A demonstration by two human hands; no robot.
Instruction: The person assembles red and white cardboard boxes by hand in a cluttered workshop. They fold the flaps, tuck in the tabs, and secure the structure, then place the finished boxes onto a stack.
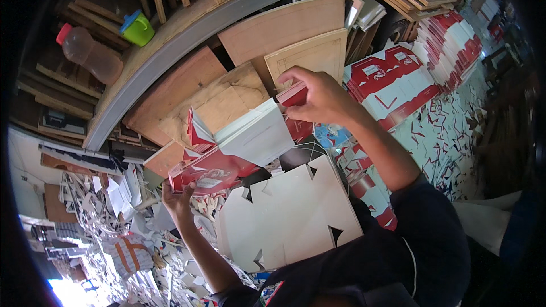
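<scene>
On the shelf (pixel 176 38) stand 1 bottle (pixel 91 54), 1 cup (pixel 138 28); left hand (pixel 177 198) and right hand (pixel 325 100) grip 1 red-and-white cardboard stack (pixel 259 135).

Leaving open space above the pale notched sheet (pixel 290 216), between forearms (pixel 209 253); blocking forward passage with held red-and-white cardboard (pixel 261 136), then leaning wooden boards (pixel 296 23); barring upper left with shelf edge (pixel 250 4).

The card stack (pixel 259 139) is red and white, with white markings (pixel 219 171) on the red; the cup (pixel 139 31) is green, its lid (pixel 129 21) blue; the bottle cap (pixel 63 33) coral.
</scene>
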